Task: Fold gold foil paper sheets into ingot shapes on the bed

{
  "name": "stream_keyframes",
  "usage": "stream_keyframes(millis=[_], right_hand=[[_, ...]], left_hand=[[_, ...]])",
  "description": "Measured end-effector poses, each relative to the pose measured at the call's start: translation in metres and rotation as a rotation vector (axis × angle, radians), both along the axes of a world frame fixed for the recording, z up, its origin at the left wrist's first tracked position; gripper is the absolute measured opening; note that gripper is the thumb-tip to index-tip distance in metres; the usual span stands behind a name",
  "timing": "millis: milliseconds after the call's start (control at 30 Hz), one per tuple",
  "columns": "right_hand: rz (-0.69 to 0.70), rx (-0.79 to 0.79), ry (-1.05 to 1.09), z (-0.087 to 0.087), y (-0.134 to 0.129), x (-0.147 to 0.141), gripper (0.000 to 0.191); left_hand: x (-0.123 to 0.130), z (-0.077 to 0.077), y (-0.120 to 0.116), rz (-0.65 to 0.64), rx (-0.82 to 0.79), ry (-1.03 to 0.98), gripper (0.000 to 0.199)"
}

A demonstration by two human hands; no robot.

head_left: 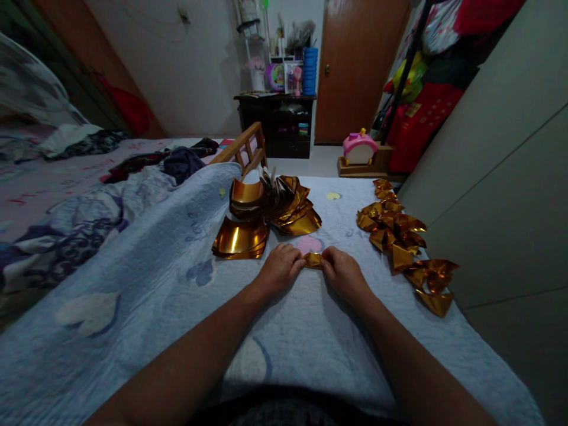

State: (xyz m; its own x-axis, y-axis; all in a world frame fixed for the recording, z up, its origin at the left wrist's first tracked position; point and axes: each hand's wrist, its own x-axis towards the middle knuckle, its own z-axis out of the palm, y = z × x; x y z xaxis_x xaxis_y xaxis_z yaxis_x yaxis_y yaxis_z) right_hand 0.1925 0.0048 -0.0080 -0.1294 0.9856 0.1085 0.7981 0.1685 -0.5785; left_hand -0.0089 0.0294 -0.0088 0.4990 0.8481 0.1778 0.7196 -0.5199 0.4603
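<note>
Between my two hands, low over the bed cover, is a small folded piece of gold foil paper (pixel 313 260). My left hand (pixel 280 269) pinches its left end with thumb and fingers. At the other end, my right hand (pixel 344 272) grips it the same way. Just beyond my left hand lies a pile of curled gold foil sheets (pixel 242 236), shiny on one side, with more sheets fanned out (pixel 295 210) beside it. Off to the right, several folded gold foil pieces (pixel 394 228) lie in a loose row along the bed's edge.
A light blue quilted cover (pixel 177 331) lies under everything. Its left side drapes over a wooden rail (pixel 242 148). A pale cabinet (pixel 501 177) stands close on the right. Beyond the bed are a dark shelf (pixel 275 127) and a pink toy (pixel 358 148).
</note>
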Motion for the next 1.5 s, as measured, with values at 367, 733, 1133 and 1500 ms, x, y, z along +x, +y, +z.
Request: stream_keyframes(millis=[367,733,1133,1500], right_hand=[[-0.014,-0.006,-0.043,0.001,0.000,0.000,0.012],[-0.001,-0.024,0.029,0.005,-0.001,0.001,0.009],[0.001,0.064,0.303,0.008,-0.004,0.006,0.004],[0.054,-0.194,0.578,0.015,-0.004,0.005,0.022]], left_hand=[[-0.005,0.005,0.000,0.024,-0.041,0.018,0.016],[-0.001,0.014,-0.005,0.029,-0.106,-0.149,0.016],[0.004,0.012,-0.009,0.144,-0.354,-0.602,0.018],[0.004,0.019,-0.013,0.105,-0.406,-0.728,0.017]])
